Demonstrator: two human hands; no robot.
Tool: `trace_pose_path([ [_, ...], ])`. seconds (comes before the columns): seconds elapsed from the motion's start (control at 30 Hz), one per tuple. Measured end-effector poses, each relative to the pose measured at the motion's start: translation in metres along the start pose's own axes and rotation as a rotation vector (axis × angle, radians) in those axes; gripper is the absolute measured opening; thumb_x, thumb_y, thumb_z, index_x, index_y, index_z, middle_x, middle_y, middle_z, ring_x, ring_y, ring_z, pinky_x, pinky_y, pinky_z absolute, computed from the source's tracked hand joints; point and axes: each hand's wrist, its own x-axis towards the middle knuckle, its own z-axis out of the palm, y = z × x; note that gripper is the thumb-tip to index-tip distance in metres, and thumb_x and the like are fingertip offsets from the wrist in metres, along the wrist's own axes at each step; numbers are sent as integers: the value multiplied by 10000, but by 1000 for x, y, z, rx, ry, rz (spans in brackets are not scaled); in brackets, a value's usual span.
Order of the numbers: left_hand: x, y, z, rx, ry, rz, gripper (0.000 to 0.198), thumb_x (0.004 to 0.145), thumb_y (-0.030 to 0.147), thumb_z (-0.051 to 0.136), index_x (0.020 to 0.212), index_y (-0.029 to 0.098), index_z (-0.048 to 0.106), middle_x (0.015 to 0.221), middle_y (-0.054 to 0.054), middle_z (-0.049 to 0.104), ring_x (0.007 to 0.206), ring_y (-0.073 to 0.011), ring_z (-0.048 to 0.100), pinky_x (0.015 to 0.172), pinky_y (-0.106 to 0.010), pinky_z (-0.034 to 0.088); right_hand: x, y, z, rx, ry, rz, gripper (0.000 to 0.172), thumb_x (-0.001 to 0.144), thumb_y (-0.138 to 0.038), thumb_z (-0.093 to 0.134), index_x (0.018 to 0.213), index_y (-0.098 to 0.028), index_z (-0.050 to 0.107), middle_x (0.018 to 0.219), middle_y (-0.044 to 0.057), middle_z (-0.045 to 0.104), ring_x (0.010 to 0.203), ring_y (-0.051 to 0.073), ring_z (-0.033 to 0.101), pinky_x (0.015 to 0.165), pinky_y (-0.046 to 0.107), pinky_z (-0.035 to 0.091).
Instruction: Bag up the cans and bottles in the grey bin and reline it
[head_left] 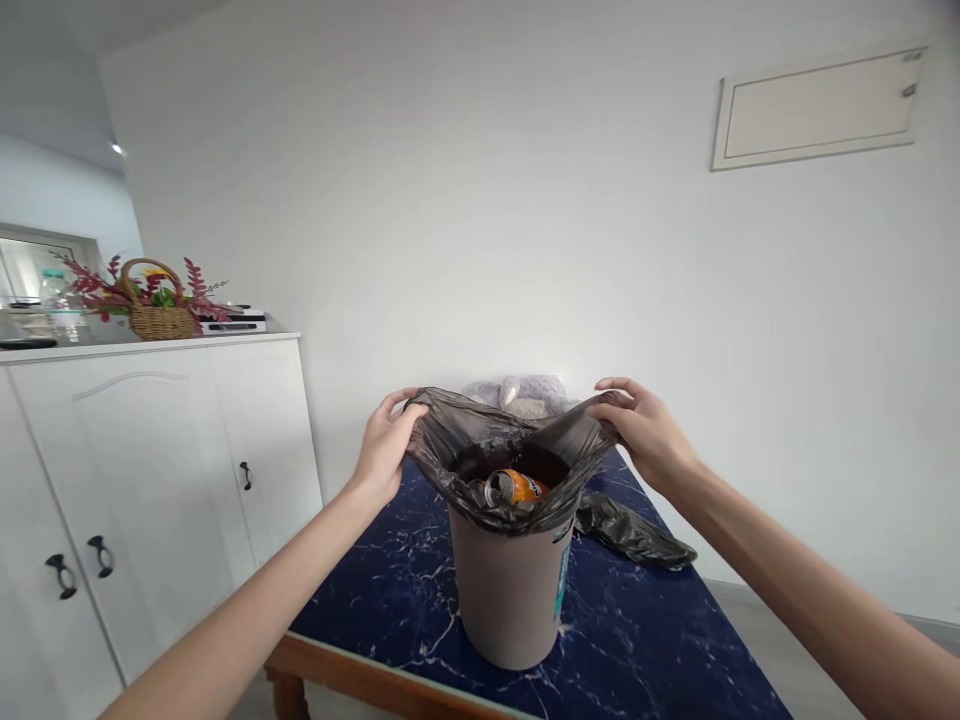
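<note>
A grey waste bin (510, 590) stands on a dark blue marbled table (645, 640). It is lined with a black bin bag (487, 440) whose rim is pulled up above the bin. My left hand (386, 445) is closed on the bag's left edge. On the bag's right edge, my right hand (649, 430) pinches the plastic. Inside the bag lies an orange drink can (514, 488) among other rubbish that I cannot make out.
A second crumpled black bag (634, 532) lies on the table right of the bin. A grey soft toy (525, 395) sits behind the bin by the wall. At left stands a white cabinet (150, 480) carrying a wicker flower basket (157, 305) and a bottle (60, 300).
</note>
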Motion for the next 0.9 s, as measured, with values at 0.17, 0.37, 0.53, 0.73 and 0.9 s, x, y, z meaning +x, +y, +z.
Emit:
trace_pose_path([
  [0.17, -8, 16, -8, -4, 66, 274, 431, 732, 284, 796, 1132, 229, 642, 732, 55, 662, 580, -111, 589, 551, -205, 446, -11, -16, -21, 39, 130, -136, 465, 623, -284, 880, 1005, -237, 617, 718, -76, 537, 587, 100, 487, 522, 233, 395],
  [0.37, -47, 11, -57, 170, 169, 370, 372, 833, 351, 796, 1151, 265, 624, 643, 76, 606, 574, -143, 620, 589, -229, 509, -73, 3, -69, 3, 213, -93, 446, 694, -445, 937, 972, -265, 638, 872, -18, 559, 747, 149, 571, 594, 225, 507],
  [0.53, -83, -8, -88, 364, 210, 296, 460, 850, 508, 803, 1214, 298, 617, 720, 50, 679, 597, -182, 691, 633, -266, 549, -130, 45, -100, -167, 250, 18, 528, 713, -584, 902, 1070, -279, 659, 914, 9, 611, 819, 199, 615, 627, 249, 544],
  [0.73, -99, -11, -107, 440, 90, 96, 632, 806, 643, 789, 1283, 296, 561, 741, 11, 725, 603, -253, 725, 636, -346, 597, -165, 95, -123, -99, 170, 315, 599, 753, -636, 855, 1176, -301, 595, 613, -63, 518, 541, 184, 514, 539, 313, 493],
  [0.9, -112, -35, -124, 431, 98, 164, 507, 881, 650, 686, 1235, 327, 522, 727, 12, 685, 622, -272, 688, 632, -401, 597, -192, 128, -140, 87, 283, 321, 413, 758, -623, 817, 798, -301, 561, 555, -56, 424, 426, 155, 401, 381, 309, 403],
])
